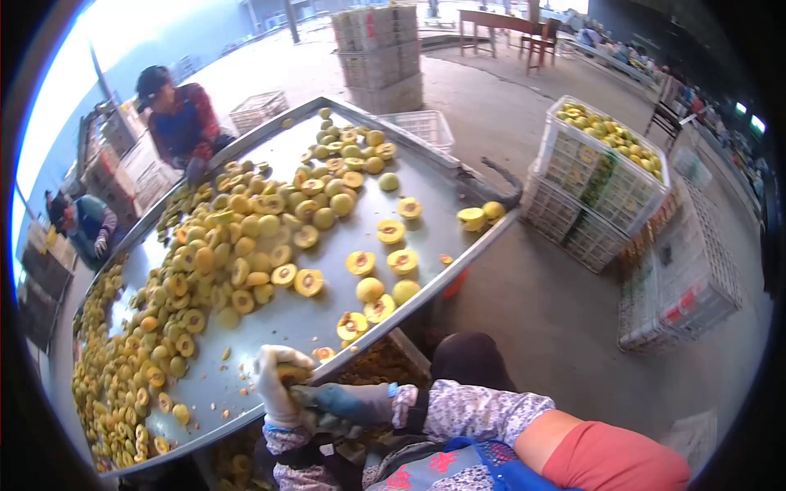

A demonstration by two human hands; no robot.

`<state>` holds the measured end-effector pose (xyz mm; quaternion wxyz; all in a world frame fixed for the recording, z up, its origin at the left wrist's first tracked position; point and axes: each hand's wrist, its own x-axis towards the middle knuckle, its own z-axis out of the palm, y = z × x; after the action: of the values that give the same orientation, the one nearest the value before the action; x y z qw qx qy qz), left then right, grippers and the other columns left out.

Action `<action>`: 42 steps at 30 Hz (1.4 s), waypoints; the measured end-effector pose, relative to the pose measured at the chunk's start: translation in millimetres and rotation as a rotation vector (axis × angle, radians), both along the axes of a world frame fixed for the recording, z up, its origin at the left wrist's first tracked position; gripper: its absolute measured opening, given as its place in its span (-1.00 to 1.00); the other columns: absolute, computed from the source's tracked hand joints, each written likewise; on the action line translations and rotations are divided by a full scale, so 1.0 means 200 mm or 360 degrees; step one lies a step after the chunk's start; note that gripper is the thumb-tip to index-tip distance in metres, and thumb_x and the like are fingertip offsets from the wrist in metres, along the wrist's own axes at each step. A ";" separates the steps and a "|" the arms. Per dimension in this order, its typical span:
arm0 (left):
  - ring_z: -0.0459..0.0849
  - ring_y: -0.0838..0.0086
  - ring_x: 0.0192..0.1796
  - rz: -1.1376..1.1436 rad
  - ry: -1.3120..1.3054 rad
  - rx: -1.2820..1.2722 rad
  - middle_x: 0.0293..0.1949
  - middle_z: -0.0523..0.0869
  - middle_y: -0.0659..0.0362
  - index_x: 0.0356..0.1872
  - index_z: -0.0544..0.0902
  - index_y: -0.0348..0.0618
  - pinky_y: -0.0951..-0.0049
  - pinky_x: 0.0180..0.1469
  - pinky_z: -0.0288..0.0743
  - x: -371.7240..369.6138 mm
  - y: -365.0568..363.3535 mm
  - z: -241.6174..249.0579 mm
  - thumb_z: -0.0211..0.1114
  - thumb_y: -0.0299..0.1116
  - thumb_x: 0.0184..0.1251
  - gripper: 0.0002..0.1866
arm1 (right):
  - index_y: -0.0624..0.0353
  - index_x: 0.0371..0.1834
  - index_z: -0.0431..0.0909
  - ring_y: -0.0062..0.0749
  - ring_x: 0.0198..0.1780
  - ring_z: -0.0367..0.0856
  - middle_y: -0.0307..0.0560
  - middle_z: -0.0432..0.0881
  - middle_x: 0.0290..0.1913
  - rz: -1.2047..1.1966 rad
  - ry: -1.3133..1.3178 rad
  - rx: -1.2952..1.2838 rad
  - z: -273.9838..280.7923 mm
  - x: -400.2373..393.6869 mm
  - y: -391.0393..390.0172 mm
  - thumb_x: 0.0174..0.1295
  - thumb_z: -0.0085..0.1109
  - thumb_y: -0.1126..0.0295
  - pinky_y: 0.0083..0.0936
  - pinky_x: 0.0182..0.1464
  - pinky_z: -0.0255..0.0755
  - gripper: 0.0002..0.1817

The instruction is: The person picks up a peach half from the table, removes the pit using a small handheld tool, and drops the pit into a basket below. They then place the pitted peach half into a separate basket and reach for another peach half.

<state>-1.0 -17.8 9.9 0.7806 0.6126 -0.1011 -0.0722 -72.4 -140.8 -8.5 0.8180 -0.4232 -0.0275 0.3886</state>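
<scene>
My left hand (pixel 280 383), in a white glove, is closed around a yellow peach piece (pixel 293 372) just over the near edge of the metal table (pixel 217 360). My right hand (pixel 340 404), in a grey-blue glove, meets it from the right with curled fingers. Whatever those fingers grip is hidden. Beyond my hands lie cut peach halves (pixel 352 326), some with brown pits showing. A large heap of peaches (pixel 246 237) spreads over the left and middle of the table.
Below the near edge is a container with brownish scraps (pixel 368 368). On the right, a white crate of peaches (pixel 610 151) tops a stack, with more crates (pixel 679 270) beside it. Two people (pixel 182 123) (pixel 82 225) are at the far left side. Stacked crates (pixel 378 57) stand behind.
</scene>
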 end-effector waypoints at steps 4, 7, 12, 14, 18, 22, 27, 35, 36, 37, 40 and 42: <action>0.62 0.42 -0.57 -0.0242 0.0077 0.0235 -0.55 0.71 0.02 -0.58 0.60 -0.26 0.46 -0.41 0.55 0.07 0.09 -0.08 -0.04 -0.14 0.60 -0.46 | -0.09 -0.40 0.45 -0.72 -0.73 0.14 -0.49 0.25 -0.67 -0.0072 -0.0122 -0.0402 0.07 -0.02 0.01 0.44 -0.14 -0.33 -0.67 -0.72 0.00 -0.43; 0.35 0.40 -0.67 -0.0274 0.0285 -0.0736 -0.77 0.40 0.20 -0.75 0.33 -0.09 0.38 -0.53 0.33 0.02 -0.01 -0.06 -0.10 -0.10 0.64 -0.39 | -0.10 -0.37 0.47 -0.72 -0.75 0.11 -0.50 0.22 -0.67 0.0087 0.0227 -0.0095 0.08 -0.01 -0.01 0.44 -0.06 -0.28 -0.67 -0.72 -0.03 -0.49; 0.30 0.49 -0.54 -0.0090 0.0573 -0.0927 -0.60 0.32 0.32 -0.56 0.32 0.08 0.45 -0.61 0.21 -0.02 0.00 0.00 0.05 0.01 0.60 -0.55 | 0.21 0.07 0.62 -0.51 -0.10 0.62 -0.28 0.73 -0.14 -0.0322 -0.0462 -0.0396 -0.30 0.05 0.13 0.43 0.23 0.22 -0.40 -0.04 0.54 -0.69; 0.46 0.47 -0.47 0.0031 0.0755 -0.1111 -0.54 0.50 0.32 -0.49 0.49 0.05 0.48 -0.53 0.42 -0.02 0.06 -0.06 0.15 0.01 0.53 -0.62 | 0.17 0.05 0.63 -0.27 -0.14 0.70 -0.06 0.77 -0.18 -0.0327 -0.1046 -0.0880 -0.19 0.02 0.07 0.43 0.19 0.09 -0.31 -0.08 0.54 -0.62; 0.69 0.44 -0.25 0.0354 0.0668 -0.0998 -0.36 0.67 0.33 -0.36 0.62 0.09 0.47 -0.37 0.67 0.03 0.28 -0.08 0.28 -0.07 0.34 -0.80 | 0.09 -0.05 0.68 0.16 -0.08 0.70 0.18 0.74 -0.21 -0.0056 -0.1382 -0.1509 -0.12 -0.04 0.01 0.39 0.15 0.00 -0.14 -0.04 0.55 -0.61; 0.75 0.31 -0.17 0.0756 0.0252 -0.0198 -0.17 0.76 0.10 -0.14 0.65 -0.16 0.30 -0.23 0.68 -0.06 0.70 0.03 0.21 0.01 0.49 -0.61 | 0.12 -0.11 0.67 0.14 -0.11 0.71 0.19 0.73 -0.21 0.0181 -0.1137 -0.1942 -0.16 -0.05 -0.07 0.38 0.09 -0.05 -0.09 -0.02 0.57 -0.56; 0.69 0.41 -0.04 0.1278 -0.0127 0.1386 -0.10 0.77 0.09 0.01 0.68 -0.34 0.41 0.13 0.53 -0.02 0.99 0.02 0.31 -0.24 0.40 -0.64 | 0.11 -0.09 0.66 0.16 -0.08 0.70 0.19 0.72 -0.21 -0.0210 -0.0904 -0.1710 -0.03 -0.04 -0.07 0.41 0.05 -0.08 -0.05 -0.01 0.55 -0.54; 0.41 0.15 0.45 0.0368 -0.0569 0.1829 0.39 0.48 -0.09 0.36 0.48 -0.22 0.30 0.48 0.24 0.74 0.44 -0.03 0.38 0.01 0.18 -0.23 | 0.11 -0.14 0.60 0.21 -0.14 0.65 0.22 0.68 -0.28 -0.0393 -0.1137 -0.1686 -0.07 -0.02 -0.06 0.36 0.19 -0.01 -0.03 -0.12 0.51 -0.61; 0.38 0.15 0.46 0.0295 -0.0542 0.1933 0.42 0.44 -0.09 0.40 0.45 -0.18 0.31 0.49 0.23 0.86 0.42 -0.09 0.39 -0.01 0.19 -0.22 | 0.11 -0.15 0.59 0.21 -0.15 0.65 0.21 0.68 -0.28 -0.0430 -0.1143 -0.1698 -0.07 -0.02 -0.06 0.36 0.19 -0.02 -0.04 -0.13 0.52 -0.61; 0.36 0.16 0.48 0.0226 -0.0515 0.2037 0.45 0.39 -0.08 0.44 0.42 -0.14 0.32 0.49 0.22 0.95 0.41 -0.15 0.41 -0.03 0.20 -0.21 | 0.11 -0.15 0.59 0.21 -0.15 0.65 0.21 0.68 -0.29 -0.0467 -0.1153 -0.1708 -0.06 -0.01 -0.07 0.36 0.19 -0.02 -0.04 -0.14 0.52 -0.61; 0.50 0.13 0.37 0.0287 -0.0420 0.2393 0.27 0.57 -0.09 0.32 0.49 -0.19 0.31 0.40 0.35 1.00 0.36 -0.27 0.39 -0.09 0.14 -0.29 | 0.10 -0.09 0.60 0.19 -0.17 0.68 0.21 0.70 -0.27 -0.0446 -0.1127 -0.1661 -0.05 0.03 -0.07 0.37 0.17 -0.01 -0.02 -0.14 0.54 -0.62; 0.59 0.10 0.24 0.0161 -0.0371 0.2411 0.14 0.65 -0.07 0.24 0.52 -0.20 0.29 0.31 0.44 1.03 0.36 -0.26 0.41 -0.13 0.12 -0.35 | 0.09 -0.04 0.61 0.16 -0.16 0.70 0.22 0.71 -0.24 -0.0454 -0.1157 -0.1597 -0.04 0.04 -0.05 0.38 0.15 0.00 0.01 -0.13 0.56 -0.61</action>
<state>204.3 53.9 -41.5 0.1345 0.9877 -0.0776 -0.0208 -63.8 -151.7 -17.4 0.5024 -0.8593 -0.0615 0.0730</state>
